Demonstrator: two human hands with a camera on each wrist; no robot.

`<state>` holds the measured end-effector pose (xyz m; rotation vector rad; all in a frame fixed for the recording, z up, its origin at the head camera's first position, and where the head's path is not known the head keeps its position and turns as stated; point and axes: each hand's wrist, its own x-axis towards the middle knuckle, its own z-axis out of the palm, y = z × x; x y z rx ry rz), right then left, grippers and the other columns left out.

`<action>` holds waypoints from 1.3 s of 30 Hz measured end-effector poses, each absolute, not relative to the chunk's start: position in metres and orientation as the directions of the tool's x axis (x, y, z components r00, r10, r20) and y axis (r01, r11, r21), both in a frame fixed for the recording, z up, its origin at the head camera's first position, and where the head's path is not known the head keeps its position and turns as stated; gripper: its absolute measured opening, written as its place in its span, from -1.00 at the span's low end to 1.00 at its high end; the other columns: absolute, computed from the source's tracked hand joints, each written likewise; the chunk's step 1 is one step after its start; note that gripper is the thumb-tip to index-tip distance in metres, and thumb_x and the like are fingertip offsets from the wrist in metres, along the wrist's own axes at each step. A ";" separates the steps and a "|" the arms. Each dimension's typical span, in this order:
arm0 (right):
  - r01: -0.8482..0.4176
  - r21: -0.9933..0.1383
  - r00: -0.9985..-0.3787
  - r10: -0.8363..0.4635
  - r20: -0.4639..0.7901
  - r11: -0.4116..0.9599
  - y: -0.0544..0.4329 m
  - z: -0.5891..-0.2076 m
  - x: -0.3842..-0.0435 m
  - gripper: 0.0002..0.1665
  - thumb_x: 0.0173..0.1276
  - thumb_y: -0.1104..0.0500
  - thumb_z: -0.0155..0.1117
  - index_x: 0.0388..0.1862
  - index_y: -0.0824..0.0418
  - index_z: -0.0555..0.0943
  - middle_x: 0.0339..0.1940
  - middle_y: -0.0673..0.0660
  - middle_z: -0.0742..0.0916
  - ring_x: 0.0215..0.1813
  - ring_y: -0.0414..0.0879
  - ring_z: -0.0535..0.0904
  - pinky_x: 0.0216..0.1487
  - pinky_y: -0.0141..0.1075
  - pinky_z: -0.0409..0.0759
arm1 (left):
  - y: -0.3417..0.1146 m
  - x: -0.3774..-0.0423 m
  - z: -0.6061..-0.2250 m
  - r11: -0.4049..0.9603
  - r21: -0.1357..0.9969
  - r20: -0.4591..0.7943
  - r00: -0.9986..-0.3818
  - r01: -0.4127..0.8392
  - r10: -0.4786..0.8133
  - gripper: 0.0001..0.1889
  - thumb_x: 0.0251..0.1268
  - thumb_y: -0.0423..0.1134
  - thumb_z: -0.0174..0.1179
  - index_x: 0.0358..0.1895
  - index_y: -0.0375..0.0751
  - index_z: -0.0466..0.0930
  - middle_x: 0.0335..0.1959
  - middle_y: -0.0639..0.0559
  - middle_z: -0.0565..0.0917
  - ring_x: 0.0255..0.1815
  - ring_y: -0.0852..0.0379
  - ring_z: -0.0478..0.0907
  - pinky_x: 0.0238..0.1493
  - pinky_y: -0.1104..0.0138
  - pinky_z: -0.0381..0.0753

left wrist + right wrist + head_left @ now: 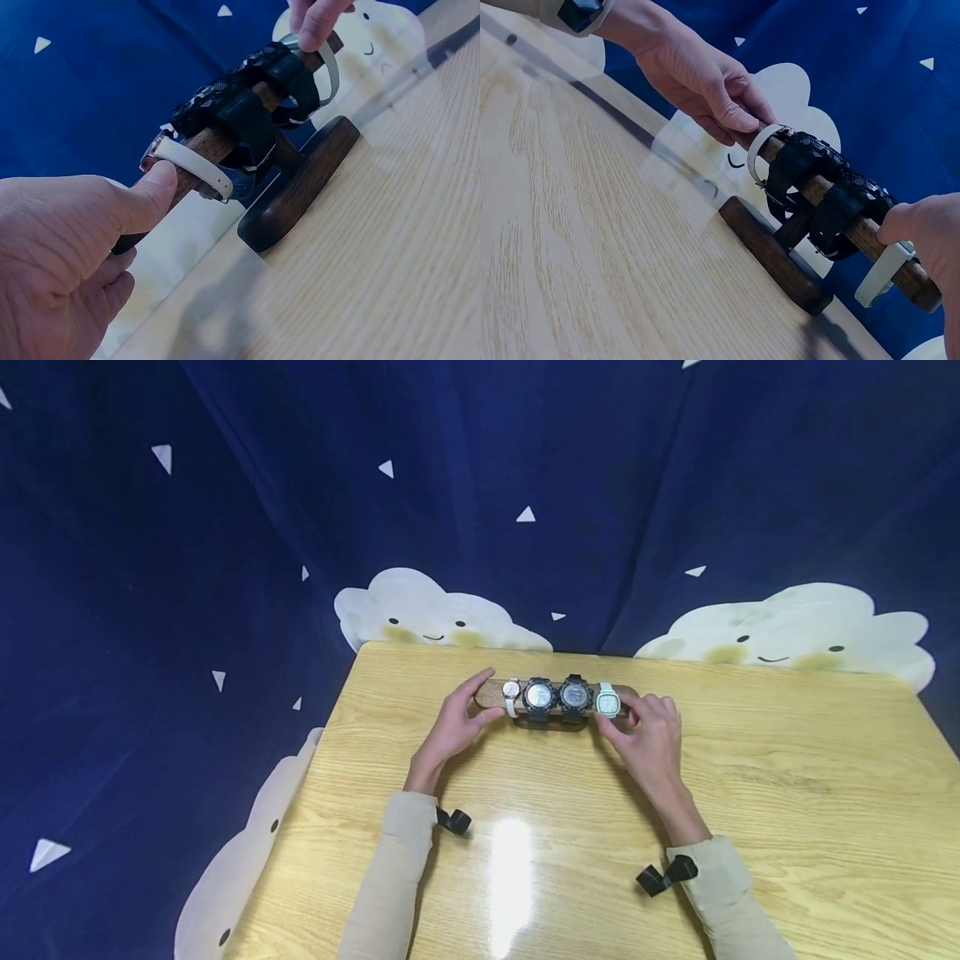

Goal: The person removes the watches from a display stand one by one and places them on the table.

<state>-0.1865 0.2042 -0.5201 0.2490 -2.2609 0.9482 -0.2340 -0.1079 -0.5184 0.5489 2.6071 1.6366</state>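
A dark wooden watch stand carries several wristwatches on its raised bar. My left hand grips the bar's left end, its thumb against the strap of a small white-strapped watch. Beside that sit two chunky black watches, one left of the other. At the right end hangs a mint-green watch with a square face; my right hand pinches it, thumb at its lower edge. In the right wrist view its pale strap loops down from the bar. The right fingers are partly hidden there.
The stand's oval base rests on a light wooden table, near its back edge. Behind the table hangs a dark blue curtain with white triangles and smiling clouds. Black straps circle both sleeve cuffs.
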 end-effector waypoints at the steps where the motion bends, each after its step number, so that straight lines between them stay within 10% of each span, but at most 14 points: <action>1: -0.405 -0.564 -0.761 0.076 0.644 0.719 0.204 -0.520 -0.187 -0.48 -0.03 0.23 0.76 -0.08 0.42 0.78 -0.63 0.24 0.57 -0.39 -0.02 0.27 -0.25 -0.33 0.11 | -0.108 -0.234 -0.518 0.388 0.876 0.172 -0.938 0.285 0.300 -0.23 0.35 -0.25 0.38 0.60 -0.12 0.29 0.58 -0.11 0.36 0.61 -0.06 0.26 0.65 0.15 0.18; 39: -0.354 -0.570 -0.781 0.101 0.616 0.741 0.204 -0.513 -0.183 -0.47 0.00 0.20 0.74 -0.04 0.41 0.79 -0.65 0.22 0.57 -0.42 0.01 0.29 -0.29 -0.26 0.15 | -0.108 -0.234 -0.518 0.389 0.877 0.170 -0.941 0.280 0.293 -0.26 0.36 -0.28 0.37 0.59 -0.11 0.31 0.57 -0.13 0.39 0.60 -0.07 0.28 0.64 0.15 0.23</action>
